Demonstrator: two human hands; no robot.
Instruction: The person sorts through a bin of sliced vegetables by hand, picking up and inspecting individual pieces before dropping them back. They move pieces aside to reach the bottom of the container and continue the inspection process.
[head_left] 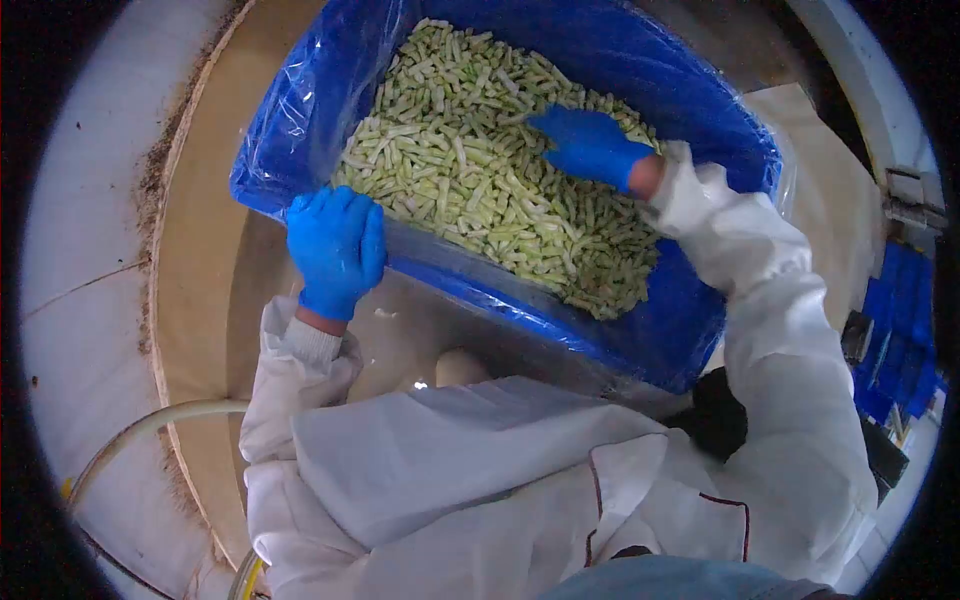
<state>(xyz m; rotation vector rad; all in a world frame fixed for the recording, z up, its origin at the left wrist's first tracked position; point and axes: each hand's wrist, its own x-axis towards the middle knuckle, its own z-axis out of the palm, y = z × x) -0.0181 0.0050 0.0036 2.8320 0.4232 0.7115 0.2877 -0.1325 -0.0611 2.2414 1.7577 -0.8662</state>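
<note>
A blue bin (pixel 700 130), lined with clear plastic film (pixel 440 250), holds a heap of pale green cut vegetable pieces (pixel 470 170), like chopped beans or stalks. My left hand (pixel 335 245), in a blue glove, is closed over the near left part of the bin's rim. On the right side of the heap lies my right hand (pixel 590 145), also gloved in blue, reaching in over the far side. Its fingers stretch out to the left against the pieces; their tips are partly blurred, and nothing shows held in them.
Below the bin is a shiny metal surface (pixel 400 320). A curved tan panel (pixel 200 240) runs along the left, with a pale hose (pixel 150 425) crossing it. Blue crates (pixel 895 330) stand at the far right. White sleeves and a white coat (pixel 480 450) fill the foreground.
</note>
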